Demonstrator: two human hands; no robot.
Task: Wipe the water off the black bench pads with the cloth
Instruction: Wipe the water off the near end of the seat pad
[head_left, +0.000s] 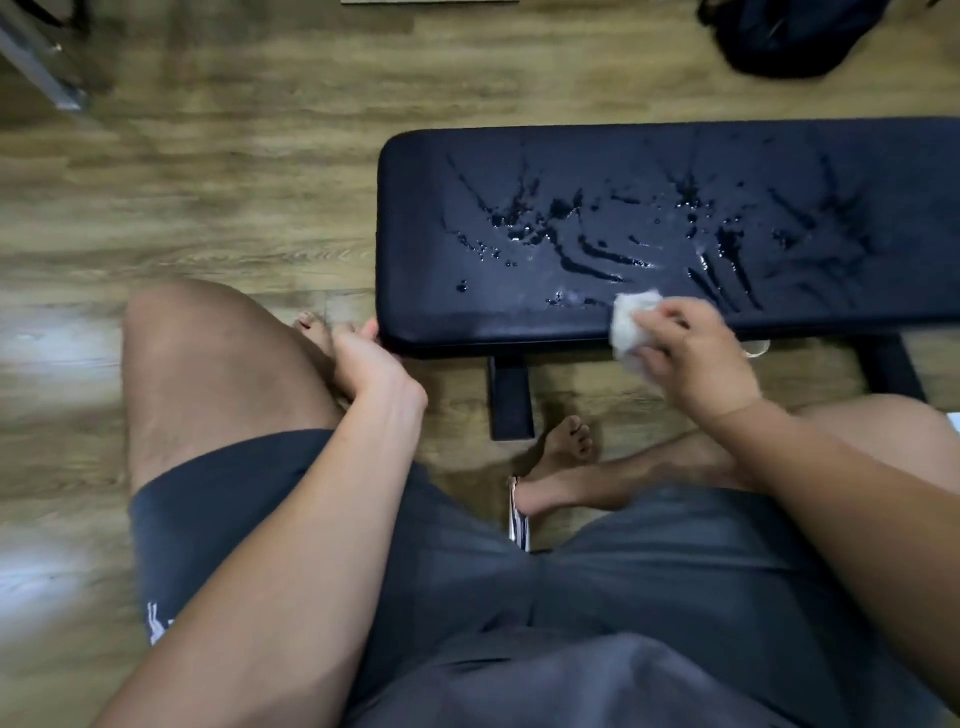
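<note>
A black bench pad (436, 171) lies across the upper right of the head view, low over a wooden floor. Water streaks and drops (582, 228) cover its middle and right part. My right hand (691, 358) holds a bunched white cloth (628, 322) pressed on the pad's near edge. My left hand (363, 358) rests at the pad's near left corner, fingers curled against its side.
Black bench legs (511, 397) stand on the floor below the pad's near edge. My bare knees and feet (566, 447) lie close under the bench. A dark bag (789, 36) sits on the floor at the far right. A metal frame (41, 67) stands far left.
</note>
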